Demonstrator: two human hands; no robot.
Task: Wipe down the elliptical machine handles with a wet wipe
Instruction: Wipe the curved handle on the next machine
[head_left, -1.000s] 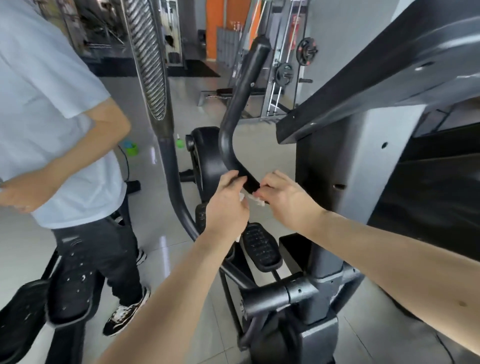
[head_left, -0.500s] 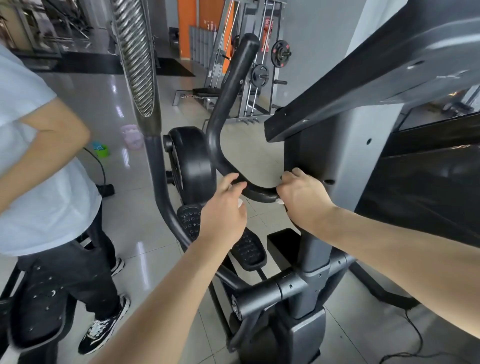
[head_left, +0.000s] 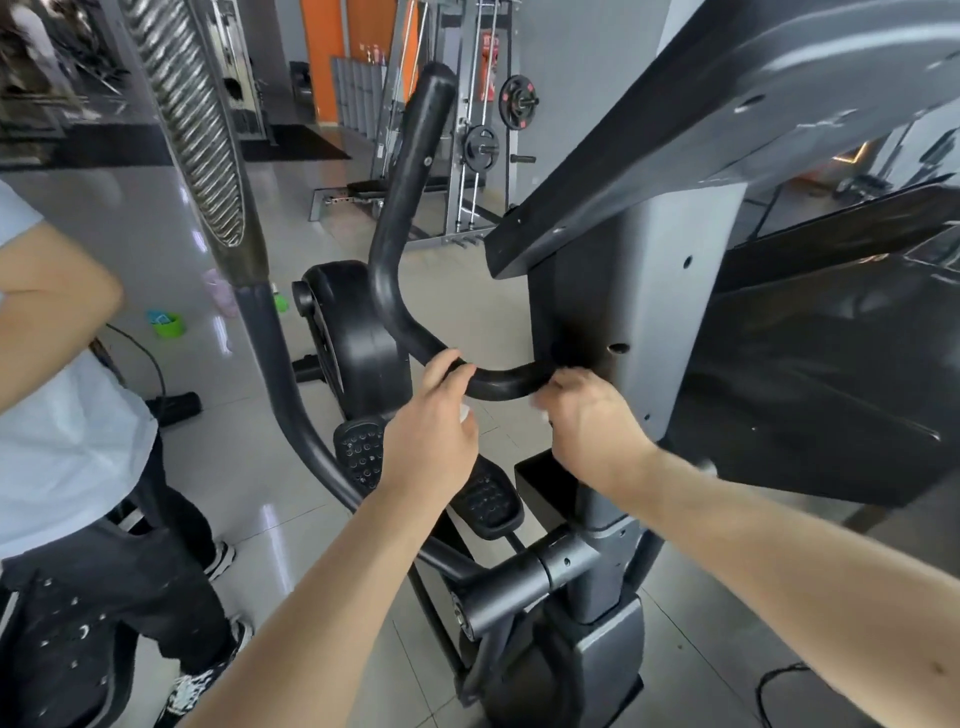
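The elliptical's fixed black handle (head_left: 415, 171) curves down and bends right into the grey column (head_left: 644, 322). My left hand (head_left: 431, 441) grips the low bend of this handle, thumb and fingers curled over the bar. A white sliver of the wet wipe (head_left: 464, 413) shows under its palm. My right hand (head_left: 589, 421), blurred by motion, is curled at the handle's end beside the column, with another white bit of wipe at its fingertips. Bare black bar shows between the two hands. Most of the wipe is hidden.
A swing arm with a ribbed silver grip (head_left: 192, 130) stands to the left. A person in a white shirt (head_left: 67, 441) stands beyond it. Pedals (head_left: 361, 452), the flywheel housing (head_left: 353, 343) and a cable (head_left: 779, 686) lie below. A weight rack (head_left: 483, 145) stands behind.
My hands, close together on the wipe a second ago, have spread apart along the handle. The right hand has slid toward the column.
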